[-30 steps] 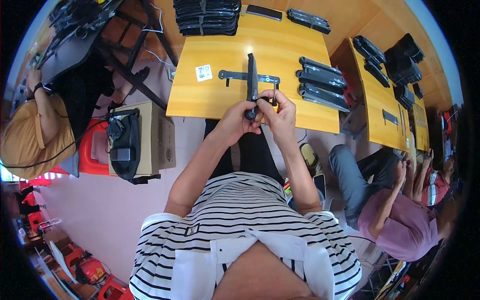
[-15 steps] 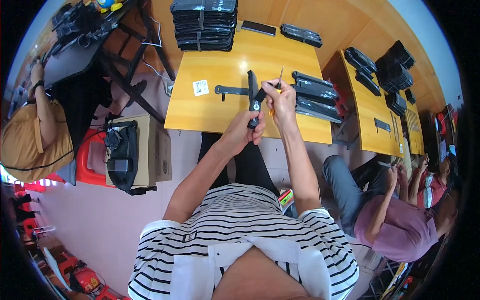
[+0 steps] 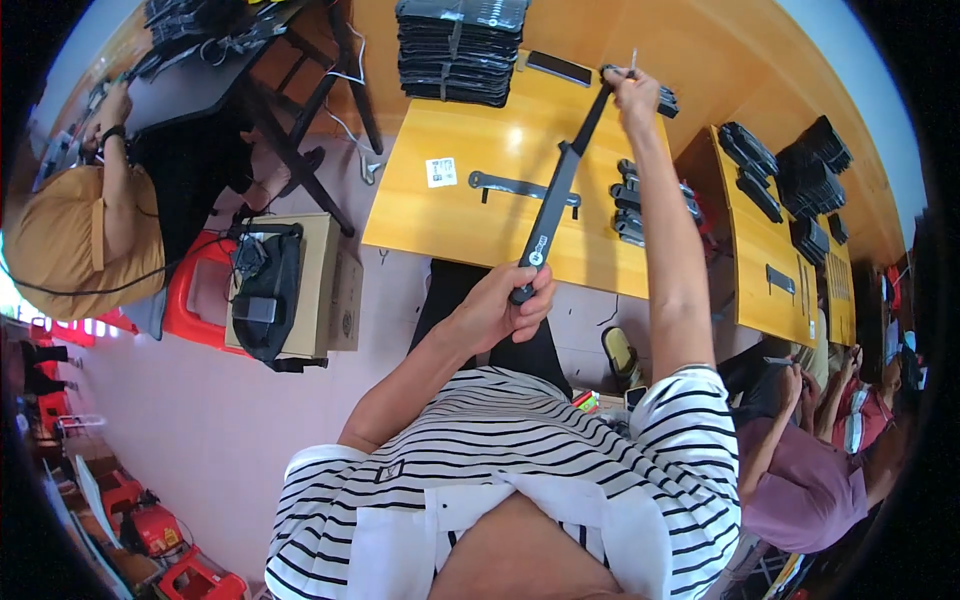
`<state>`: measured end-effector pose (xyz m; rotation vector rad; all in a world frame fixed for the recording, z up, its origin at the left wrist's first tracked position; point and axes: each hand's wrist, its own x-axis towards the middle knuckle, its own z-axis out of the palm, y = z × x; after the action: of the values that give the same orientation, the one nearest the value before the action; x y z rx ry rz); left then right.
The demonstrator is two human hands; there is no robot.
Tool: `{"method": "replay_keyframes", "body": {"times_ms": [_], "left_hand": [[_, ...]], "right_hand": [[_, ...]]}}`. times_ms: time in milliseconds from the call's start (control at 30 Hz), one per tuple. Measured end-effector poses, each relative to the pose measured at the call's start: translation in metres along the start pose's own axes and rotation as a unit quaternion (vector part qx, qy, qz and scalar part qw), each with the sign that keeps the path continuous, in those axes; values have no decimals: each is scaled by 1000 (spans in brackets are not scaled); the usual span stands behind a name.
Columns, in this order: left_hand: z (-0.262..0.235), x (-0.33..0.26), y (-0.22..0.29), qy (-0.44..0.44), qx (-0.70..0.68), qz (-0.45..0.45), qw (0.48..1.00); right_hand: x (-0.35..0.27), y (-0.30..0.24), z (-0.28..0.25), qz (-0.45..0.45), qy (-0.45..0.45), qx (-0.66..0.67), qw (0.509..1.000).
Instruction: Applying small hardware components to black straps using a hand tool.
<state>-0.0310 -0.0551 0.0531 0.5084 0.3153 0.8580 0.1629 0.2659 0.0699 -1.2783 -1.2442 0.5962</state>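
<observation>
Yellow wooden tbl (image 3: 415,218) in front of me; tall banded stack of flat black pieces (image 3: 462,58) at its far L corner, dark rectangular slab (image 3: 558,68) beside it. My L hand (image 3: 510,303) is closed round the near end of a long narrow black bar (image 3: 556,200); my R hand (image 3: 638,98) is clamped on its far end, w/ a thin metal shaft (image 3: 634,57) poking out. Bar's held diag. over the tbl, across a flat black strip w/ short tabs (image 3: 512,186). White square label (image 3: 441,172) lies L of that; more black strips (image 3: 627,207) R, partly behind my forearm.
</observation>
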Motion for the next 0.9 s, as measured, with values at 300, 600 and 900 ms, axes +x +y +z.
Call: {"method": "replay_keyframes", "body": {"times_ms": [300,600,900], "left_hand": [[-2,-4,10,28,2,24,999],[-77,-46,20,174,71,59,980],[-160,-10,54,371,350,28,860]], "right_hand": [[27,-18,22,13,-5,-14,1000],[54,-69,-72,-68,45,67,994],[-79,-109,-107,-113,-86,-15,990]]}}
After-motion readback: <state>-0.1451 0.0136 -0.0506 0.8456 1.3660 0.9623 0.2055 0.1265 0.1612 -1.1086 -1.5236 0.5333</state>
